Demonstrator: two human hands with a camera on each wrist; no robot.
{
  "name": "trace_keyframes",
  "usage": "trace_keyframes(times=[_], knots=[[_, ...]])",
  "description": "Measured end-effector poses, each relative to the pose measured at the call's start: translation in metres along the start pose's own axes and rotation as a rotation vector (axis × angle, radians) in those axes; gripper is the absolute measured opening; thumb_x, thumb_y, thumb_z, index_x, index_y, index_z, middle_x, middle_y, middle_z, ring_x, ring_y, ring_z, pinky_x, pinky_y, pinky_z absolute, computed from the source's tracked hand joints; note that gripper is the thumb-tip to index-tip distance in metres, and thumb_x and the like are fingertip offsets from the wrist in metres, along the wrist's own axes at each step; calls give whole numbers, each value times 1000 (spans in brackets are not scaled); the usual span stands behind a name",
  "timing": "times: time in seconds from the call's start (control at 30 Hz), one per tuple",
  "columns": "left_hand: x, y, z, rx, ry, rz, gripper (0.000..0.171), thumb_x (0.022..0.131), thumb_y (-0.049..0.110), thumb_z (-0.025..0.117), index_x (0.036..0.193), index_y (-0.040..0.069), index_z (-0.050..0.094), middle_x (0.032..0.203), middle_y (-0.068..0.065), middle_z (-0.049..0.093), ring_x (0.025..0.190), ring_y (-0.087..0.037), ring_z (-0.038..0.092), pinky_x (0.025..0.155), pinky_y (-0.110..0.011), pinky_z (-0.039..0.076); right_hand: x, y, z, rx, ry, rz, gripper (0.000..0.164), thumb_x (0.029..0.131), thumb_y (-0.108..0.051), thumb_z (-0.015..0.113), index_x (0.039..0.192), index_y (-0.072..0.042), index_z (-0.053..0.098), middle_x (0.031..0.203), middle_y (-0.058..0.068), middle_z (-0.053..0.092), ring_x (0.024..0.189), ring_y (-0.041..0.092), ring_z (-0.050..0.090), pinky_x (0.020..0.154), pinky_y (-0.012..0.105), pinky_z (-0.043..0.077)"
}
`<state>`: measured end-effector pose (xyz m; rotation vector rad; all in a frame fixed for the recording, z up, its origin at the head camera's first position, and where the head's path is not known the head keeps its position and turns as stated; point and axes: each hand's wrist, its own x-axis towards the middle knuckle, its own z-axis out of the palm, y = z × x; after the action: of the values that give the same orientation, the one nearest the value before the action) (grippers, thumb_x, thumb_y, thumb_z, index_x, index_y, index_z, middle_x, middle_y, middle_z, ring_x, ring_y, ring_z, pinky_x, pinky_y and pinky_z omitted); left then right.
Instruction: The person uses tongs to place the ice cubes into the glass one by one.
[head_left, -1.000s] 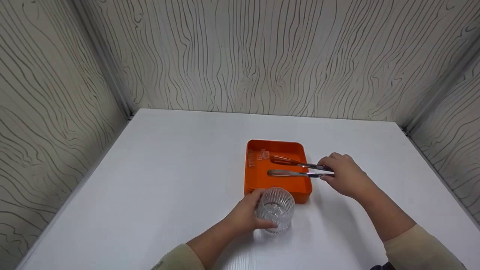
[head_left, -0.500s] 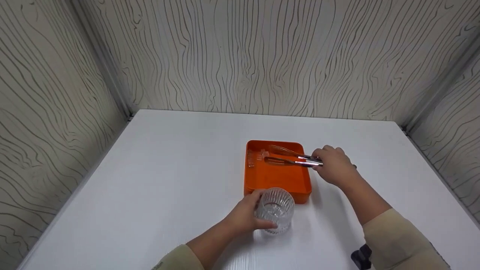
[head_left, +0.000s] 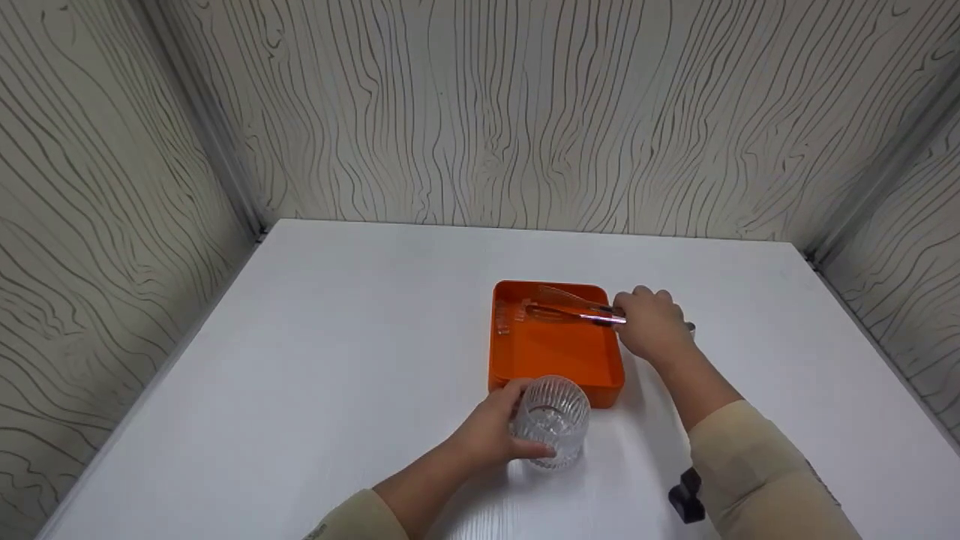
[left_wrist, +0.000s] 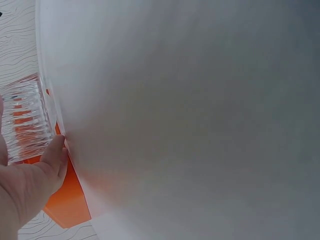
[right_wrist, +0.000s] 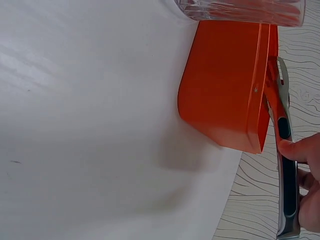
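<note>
My left hand (head_left: 491, 427) grips a ribbed clear glass (head_left: 553, 421) that stands upright at the near edge of an orange tray (head_left: 559, 360). In the left wrist view the thumb and fingers curl about the glass (left_wrist: 27, 120). My right hand (head_left: 652, 322) holds metal tongs (head_left: 600, 318) by their handles at the tray's right side. The arms of the tongs are apart and reach over the tray, their tips near some small clear cubes (head_left: 502, 319) on its left side. In the right wrist view the thumb presses the dark grip of the tongs (right_wrist: 286, 150).
The tray and glass stand on a white table (head_left: 360, 322). Wood-grain patterned panels (head_left: 480, 112) rise behind it and at both sides. A dark object (head_left: 686, 495) shows beside the right sleeve.
My right hand has moved left and slightly away from me, carrying the tong tips across the tray to the clear cubes. The left hand and glass have stayed put.
</note>
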<state>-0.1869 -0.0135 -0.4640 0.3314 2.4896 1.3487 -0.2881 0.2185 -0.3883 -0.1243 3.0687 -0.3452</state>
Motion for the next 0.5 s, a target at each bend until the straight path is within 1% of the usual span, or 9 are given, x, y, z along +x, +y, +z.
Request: trace_keyframes(times=[0.1, 0.2, 0.37, 0.5], knots=[[1, 1, 0, -6, -1, -12, 76, 60, 39, 83, 124, 35, 41, 120, 14, 50, 112, -13, 49, 95, -41, 43, 3, -2, 3, -17, -15, 18, 25, 84, -10, 62, 109, -7, 59, 102, 16, 50, 94, 35, 42, 77, 59, 43], [1, 1, 0, -9, -5, -25, 76, 60, 40, 82, 124, 36, 41, 120, 15, 49, 113, -13, 49, 95, -41, 43, 5, -2, 8, -33, -29, 29, 30, 84, -10, 61, 114, -6, 57, 106, 17, 49, 96, 37, 41, 78, 63, 42], [1, 0, -1, -16, -9, -22, 75, 60, 40, 82, 123, 35, 42, 119, 15, 50, 111, -13, 50, 95, -42, 44, 8, -3, 14, -55, -24, 32, 35, 85, -10, 59, 119, -5, 55, 110, 18, 48, 96, 37, 40, 78, 64, 42], [2, 0, 0, -21, -11, -25, 75, 59, 41, 82, 122, 36, 42, 117, 16, 50, 110, -12, 50, 94, -41, 44, 10, -5, 17, -46, -22, 40, 35, 86, -11, 59, 120, -5, 54, 111, 18, 48, 97, 38, 40, 79, 63, 42]])
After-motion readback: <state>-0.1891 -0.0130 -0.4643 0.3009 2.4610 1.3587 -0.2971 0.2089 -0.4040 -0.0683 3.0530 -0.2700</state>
